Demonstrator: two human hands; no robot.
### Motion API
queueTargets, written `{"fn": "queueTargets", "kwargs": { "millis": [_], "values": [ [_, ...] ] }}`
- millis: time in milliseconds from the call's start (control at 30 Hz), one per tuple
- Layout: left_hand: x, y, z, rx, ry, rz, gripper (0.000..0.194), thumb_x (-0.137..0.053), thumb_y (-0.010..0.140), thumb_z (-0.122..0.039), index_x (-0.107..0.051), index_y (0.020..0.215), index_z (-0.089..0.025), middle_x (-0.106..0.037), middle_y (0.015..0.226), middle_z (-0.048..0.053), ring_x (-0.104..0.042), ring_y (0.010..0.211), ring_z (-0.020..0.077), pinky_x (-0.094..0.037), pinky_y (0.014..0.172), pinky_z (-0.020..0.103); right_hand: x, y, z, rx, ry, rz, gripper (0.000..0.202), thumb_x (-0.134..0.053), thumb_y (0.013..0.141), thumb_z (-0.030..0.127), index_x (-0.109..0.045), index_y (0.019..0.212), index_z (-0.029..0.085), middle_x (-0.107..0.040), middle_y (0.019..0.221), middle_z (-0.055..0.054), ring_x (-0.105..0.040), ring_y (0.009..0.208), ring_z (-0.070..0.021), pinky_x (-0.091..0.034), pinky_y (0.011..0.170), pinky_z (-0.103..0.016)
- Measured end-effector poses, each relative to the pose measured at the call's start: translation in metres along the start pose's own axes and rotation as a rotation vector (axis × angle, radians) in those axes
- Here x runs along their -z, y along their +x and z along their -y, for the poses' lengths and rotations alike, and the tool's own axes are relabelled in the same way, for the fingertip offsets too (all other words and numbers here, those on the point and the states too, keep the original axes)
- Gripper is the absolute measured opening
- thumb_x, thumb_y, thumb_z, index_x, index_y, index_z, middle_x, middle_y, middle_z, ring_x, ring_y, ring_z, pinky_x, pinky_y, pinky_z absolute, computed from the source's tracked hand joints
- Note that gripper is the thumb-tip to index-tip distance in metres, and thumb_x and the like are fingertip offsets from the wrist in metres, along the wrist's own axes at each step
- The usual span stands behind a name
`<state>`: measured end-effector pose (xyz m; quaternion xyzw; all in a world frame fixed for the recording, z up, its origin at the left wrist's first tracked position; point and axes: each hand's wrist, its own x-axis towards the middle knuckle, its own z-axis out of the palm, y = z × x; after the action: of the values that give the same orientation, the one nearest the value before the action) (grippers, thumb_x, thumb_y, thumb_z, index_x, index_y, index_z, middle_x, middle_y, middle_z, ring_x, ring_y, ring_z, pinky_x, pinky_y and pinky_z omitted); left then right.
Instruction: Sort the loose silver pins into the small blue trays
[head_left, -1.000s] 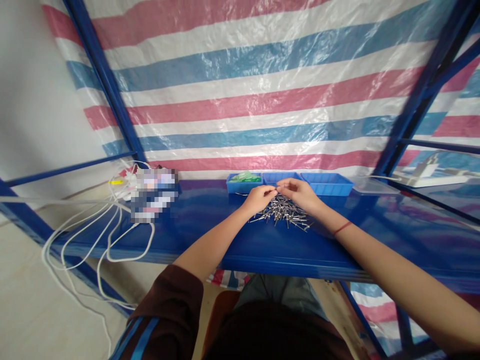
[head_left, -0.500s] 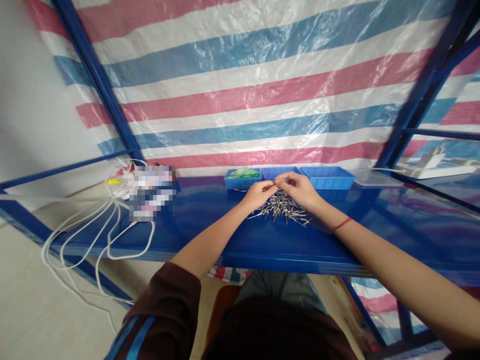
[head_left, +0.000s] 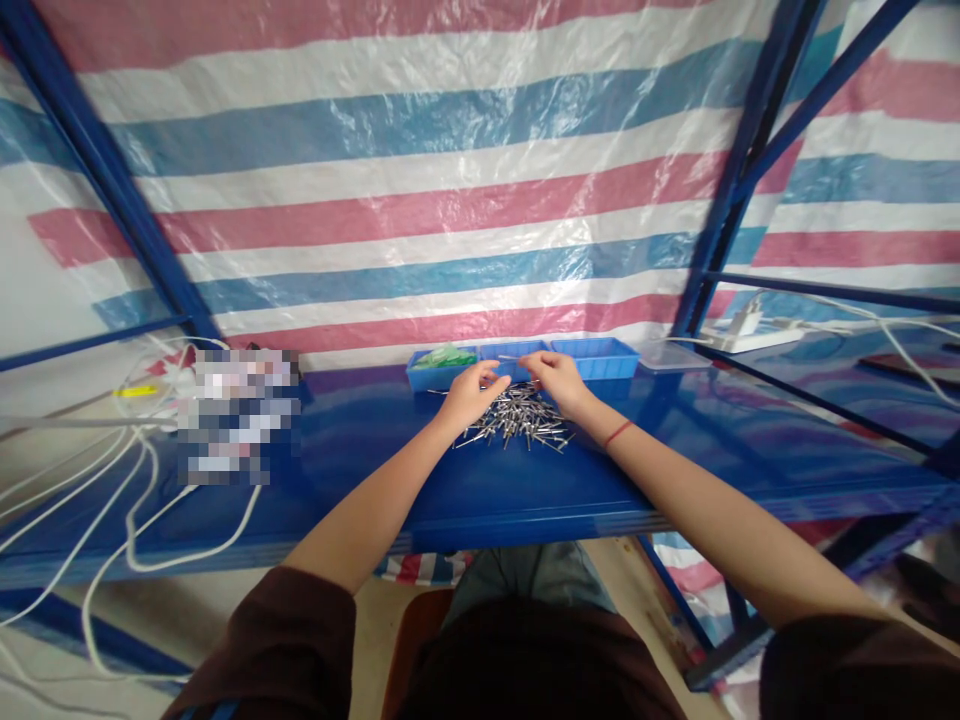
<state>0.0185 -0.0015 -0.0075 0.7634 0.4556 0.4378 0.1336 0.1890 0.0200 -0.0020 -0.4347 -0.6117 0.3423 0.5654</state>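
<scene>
A pile of thin silvery metal pieces (head_left: 517, 415) lies on the blue table (head_left: 450, 490). My left hand (head_left: 474, 392) is over the pile's left side, thumb and fingers apart, with nothing visible between them. Above the back of the pile, my right hand (head_left: 555, 378) pinches one thin metal piece (head_left: 510, 358) that points left. Behind my hands stand three blue bins in a row: the left bin (head_left: 439, 377) holds green packets (head_left: 446, 355), the middle bin (head_left: 514, 350) is partly hidden by my right hand, and the right bin (head_left: 600, 362) shows a bare inside.
White cables (head_left: 142, 500) and a blurred-out object (head_left: 238, 415) are at the left of the table. A clear plastic lid (head_left: 675, 356) lies right of the bins. Farther right is a white power strip (head_left: 754, 338). A striped sheet (head_left: 420, 200) hangs behind.
My hands, close together before, have moved apart. My left hand has opened, and a thin piece now shows in my right fingers. The camera view has turned to the right.
</scene>
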Motion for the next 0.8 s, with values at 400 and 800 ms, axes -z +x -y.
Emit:
{"fn": "queueTargets", "kwargs": {
  "millis": [400, 800],
  "values": [
    [0.015, 0.002, 0.019, -0.095, 0.409, 0.283, 0.019, -0.052, 0.075, -0.025, -0.069, 0.081, -0.021, -0.065, 0.087, 0.003, -0.059, 0.084, 0.0169, -0.046, 0.079, 0.027, 0.058, 0.025, -0.01, -0.375, 0.377, -0.303, 0.02, -0.049, 0.077, 0.038, -0.055, 0.076, 0.019, -0.04, 0.052, 0.005, -0.03, 0.039, -0.0054, -0.027, 0.033, -0.018],
    [0.008, -0.003, 0.007, 0.004, 0.535, 0.211, 0.023, -0.044, 0.084, -0.032, -0.065, 0.084, -0.024, -0.064, 0.096, 0.004, -0.056, 0.094, 0.0241, -0.042, 0.081, 0.041, 0.027, 0.003, 0.005, -0.157, -0.067, 0.072, 0.021, -0.054, 0.074, 0.036, -0.059, 0.066, 0.018, -0.043, 0.052, 0.002, -0.034, 0.044, -0.0075, -0.028, 0.04, -0.022]
  ]
}}
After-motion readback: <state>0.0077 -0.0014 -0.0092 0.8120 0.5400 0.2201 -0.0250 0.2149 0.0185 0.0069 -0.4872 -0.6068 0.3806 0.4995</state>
